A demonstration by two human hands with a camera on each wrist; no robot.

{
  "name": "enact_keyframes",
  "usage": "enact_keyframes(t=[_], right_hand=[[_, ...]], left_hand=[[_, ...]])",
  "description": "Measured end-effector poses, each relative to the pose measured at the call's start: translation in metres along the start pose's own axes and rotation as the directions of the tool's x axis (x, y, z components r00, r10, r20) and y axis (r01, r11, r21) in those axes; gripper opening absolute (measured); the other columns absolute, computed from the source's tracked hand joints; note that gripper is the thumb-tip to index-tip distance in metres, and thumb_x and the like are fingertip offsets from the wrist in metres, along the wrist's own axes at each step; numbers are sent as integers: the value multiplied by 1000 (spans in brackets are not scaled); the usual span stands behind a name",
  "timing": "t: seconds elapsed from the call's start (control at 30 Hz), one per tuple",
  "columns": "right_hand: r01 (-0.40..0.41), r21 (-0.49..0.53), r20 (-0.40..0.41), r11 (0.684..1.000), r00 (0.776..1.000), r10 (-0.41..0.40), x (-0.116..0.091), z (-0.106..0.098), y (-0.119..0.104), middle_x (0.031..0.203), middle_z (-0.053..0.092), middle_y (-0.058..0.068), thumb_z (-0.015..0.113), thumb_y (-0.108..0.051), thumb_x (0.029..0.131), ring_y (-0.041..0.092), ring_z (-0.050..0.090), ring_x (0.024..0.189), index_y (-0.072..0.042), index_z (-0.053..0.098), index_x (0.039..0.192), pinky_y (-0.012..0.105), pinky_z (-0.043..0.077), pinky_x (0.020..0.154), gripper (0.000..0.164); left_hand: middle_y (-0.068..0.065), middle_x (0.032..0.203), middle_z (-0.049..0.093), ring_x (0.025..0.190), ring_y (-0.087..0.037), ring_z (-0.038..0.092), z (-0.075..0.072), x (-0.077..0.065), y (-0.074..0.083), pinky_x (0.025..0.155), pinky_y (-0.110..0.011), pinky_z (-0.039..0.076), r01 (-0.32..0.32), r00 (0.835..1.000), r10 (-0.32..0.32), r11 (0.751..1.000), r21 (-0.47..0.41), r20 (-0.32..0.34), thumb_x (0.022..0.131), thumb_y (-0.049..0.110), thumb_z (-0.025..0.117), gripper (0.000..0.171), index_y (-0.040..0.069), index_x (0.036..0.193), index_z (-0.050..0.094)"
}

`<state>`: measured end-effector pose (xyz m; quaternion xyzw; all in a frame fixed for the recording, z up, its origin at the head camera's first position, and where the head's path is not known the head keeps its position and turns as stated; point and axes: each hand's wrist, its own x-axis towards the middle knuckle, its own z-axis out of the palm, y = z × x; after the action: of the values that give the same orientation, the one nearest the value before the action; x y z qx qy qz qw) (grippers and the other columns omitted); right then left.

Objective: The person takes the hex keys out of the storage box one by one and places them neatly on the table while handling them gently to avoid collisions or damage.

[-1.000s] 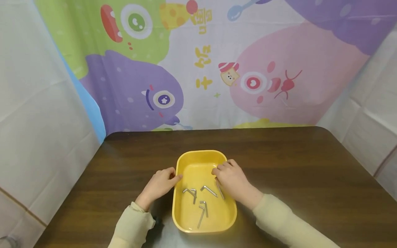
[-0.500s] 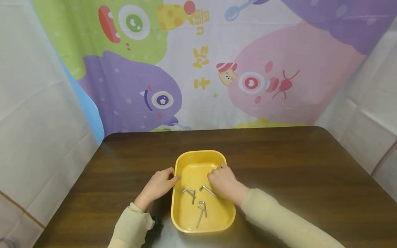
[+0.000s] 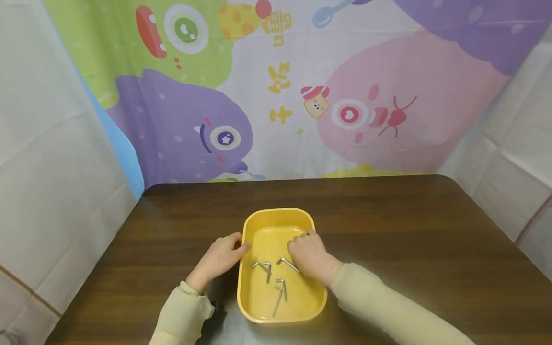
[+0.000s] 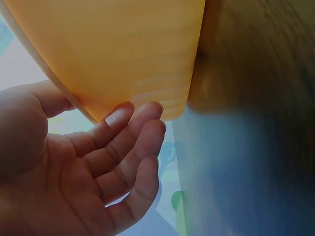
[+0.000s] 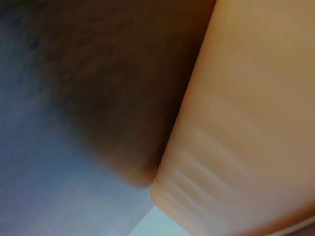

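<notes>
As one yellow tray point(image 3: 271, 242) is steadied on one dark wooden table point(image 3: 172, 230), toward its near edge, two hands are seen on it, one at each long side. By the left hand point(image 3: 219, 258) the left wall is pinched: one thumb is hooked over the rim, and four fingers, lightly bent and a little fanned, are shown at the outer face by the left wrist view. Across at the right wall, the right hand point(image 3: 311, 256) is dipped inside, knuckles up, fingers bent under; its fingertips are hidden, so whether anything is pinched there cannot be told. Now the count on the tray floor: five L-shaped metal keys can be made out. Two are grouped toward the left wall, one slanted key point(image 3: 261, 267) and one steeper key point(image 3: 269, 274), crossed or touching. One middle key point(image 3: 289, 265) is laid at a slant, its lower end just beside the right hand. Two more are placed nearer the person, one upper key point(image 3: 284, 290) and one lower key point(image 3: 278, 303), close together, contact hard to tell. Two pale sleeves point(image 3: 181, 311) are worn. Behind the table, one printed cloth point(image 3: 276, 148) is hung, covered with large cartoon creatures.
</notes>
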<state>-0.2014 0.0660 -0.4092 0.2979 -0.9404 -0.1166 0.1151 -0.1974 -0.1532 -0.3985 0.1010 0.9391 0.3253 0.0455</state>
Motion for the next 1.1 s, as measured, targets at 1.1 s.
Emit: enact_keyframes(t=[1.1], right_hand=[[-77,191,-19,979,996,82,4,-1,1,63,55,2,65,-9,70,17,52,60,-12,57,73,31,34,59,9]], left_hand=[[0,59,43,52,-13,41,1,1,-1,51,-26,33,19,1000,-19,1000,-1,6,89,28,55,19,10,85,57]])
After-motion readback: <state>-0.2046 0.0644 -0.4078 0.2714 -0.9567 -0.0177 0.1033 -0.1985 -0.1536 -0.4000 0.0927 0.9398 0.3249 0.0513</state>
